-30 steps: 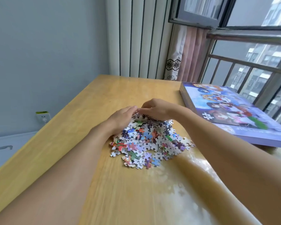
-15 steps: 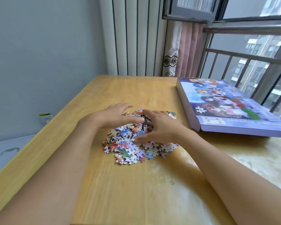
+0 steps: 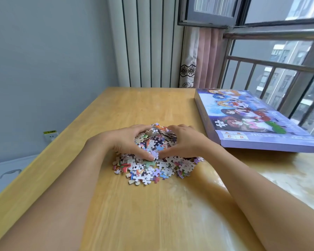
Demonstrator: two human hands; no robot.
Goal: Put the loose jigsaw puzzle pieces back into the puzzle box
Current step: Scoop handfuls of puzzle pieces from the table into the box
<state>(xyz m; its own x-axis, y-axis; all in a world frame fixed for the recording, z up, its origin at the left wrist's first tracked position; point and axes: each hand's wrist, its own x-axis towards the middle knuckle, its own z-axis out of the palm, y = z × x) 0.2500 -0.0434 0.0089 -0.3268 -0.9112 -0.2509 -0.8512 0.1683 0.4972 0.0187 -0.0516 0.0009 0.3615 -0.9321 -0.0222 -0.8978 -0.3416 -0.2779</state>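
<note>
A heap of colourful loose jigsaw pieces (image 3: 153,168) lies in the middle of the wooden table (image 3: 152,214). My left hand (image 3: 123,141) cups the heap's left side and my right hand (image 3: 184,142) cups its right side. Fingers and thumbs of both hands curl round a bunched mound of pieces between them, thumb tips nearly meeting at the front. More pieces lie spread flat on the table in front of my hands. The purple puzzle box (image 3: 252,122), its lid printed with cartoon figures, lies shut at the right of the table.
A window with a metal railing (image 3: 279,66) runs along the right, just beyond the box. A curtain (image 3: 201,57) and ribbed wall panel stand behind the table's far edge. A wall socket (image 3: 50,135) sits low on the left wall.
Both hands have drawn in round the heap, bunching the pieces into a taller mound between the palms. The right hand moved from on top of the pile to its right side.
</note>
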